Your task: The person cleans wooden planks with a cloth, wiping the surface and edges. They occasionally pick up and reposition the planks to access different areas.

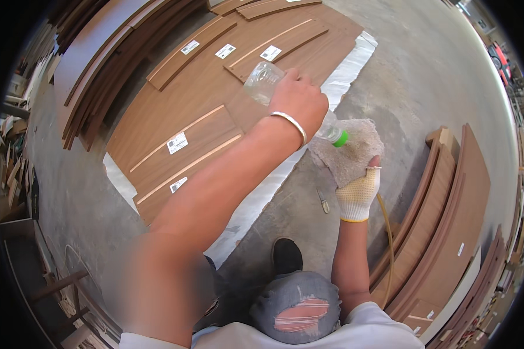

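Observation:
A clear plastic bottle [262, 82] lies tilted in my left hand [298, 100], its fingers wrapped round the middle. The bottle's base points up and away to the left; its green cap [340, 138] points down to the right, at a beige cloth [360, 141]. From the picture I cannot tell whether the cap touches the cloth or any liquid comes out. My right hand [358, 196], in a white and yellow knit glove with the thumb tip bare, grips the cloth from below. The fingers under the cloth are hidden.
Brown wood panels [201, 136] with white labels lie ahead on a pale sheet [355, 55]. More panels are stacked at the left [99, 64] and right [442, 232]. A small knife-like tool [324, 202] lies on the concrete floor [425, 75]. A yellowish hose [388, 232] runs beside my right arm.

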The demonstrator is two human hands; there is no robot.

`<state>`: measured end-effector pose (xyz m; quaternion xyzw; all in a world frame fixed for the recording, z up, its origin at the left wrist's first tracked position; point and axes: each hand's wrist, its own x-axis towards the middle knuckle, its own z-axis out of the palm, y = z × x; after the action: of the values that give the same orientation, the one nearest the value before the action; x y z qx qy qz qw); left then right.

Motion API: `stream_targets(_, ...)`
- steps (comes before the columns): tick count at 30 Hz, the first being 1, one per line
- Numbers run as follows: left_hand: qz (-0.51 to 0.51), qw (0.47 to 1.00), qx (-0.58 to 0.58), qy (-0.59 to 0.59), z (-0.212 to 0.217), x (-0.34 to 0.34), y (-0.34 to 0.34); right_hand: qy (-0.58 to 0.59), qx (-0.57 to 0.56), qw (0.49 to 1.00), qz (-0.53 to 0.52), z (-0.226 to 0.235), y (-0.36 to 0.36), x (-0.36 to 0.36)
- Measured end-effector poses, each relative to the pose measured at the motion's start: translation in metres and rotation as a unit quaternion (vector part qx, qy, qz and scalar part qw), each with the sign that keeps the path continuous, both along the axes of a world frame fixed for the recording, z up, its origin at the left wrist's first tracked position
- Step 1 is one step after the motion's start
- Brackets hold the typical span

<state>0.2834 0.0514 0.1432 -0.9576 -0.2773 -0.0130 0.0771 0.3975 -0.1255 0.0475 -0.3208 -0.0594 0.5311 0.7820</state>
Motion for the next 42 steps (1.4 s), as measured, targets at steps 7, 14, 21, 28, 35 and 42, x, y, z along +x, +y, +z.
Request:
stream_targets(7, 0.059, 0.998, 0.032, 0.006, -0.005, 0.007, -0.024, -0.068, -0.004, 0.997, -0.032, -0.016, -0.009, 0.004)
stream_targets(14, 0.015, 1.000, -0.001, -0.021, -0.015, -0.012, -0.010, -0.150, -0.003, 0.988, -0.025, -0.031, -0.009, -0.002)
stream_targets(21, -0.036, 0.998, -0.025, -0.034, -0.061, -0.078, -0.005, -0.013, 0.025, 0.999, 0.036, -0.023, 0.006, -0.033)
stream_targets(28, 0.056, 0.956, 0.057, -0.281, -0.094, -0.146, 0.046, 0.102, 0.014, 0.994, 0.028, -0.020, 0.033, -0.042)
stream_targets(35, 0.343, 0.711, -0.240, -0.565, -0.127, -0.248, 0.148, -0.189, -0.041, 0.981, -0.024, -0.033, 0.053, -0.064)
stream_targets(42, 0.369, 0.792, -0.245, -0.420, -0.159, -0.283, 0.161, -0.652, -0.044, 0.753, 0.085, -0.048, 0.106, -0.159)
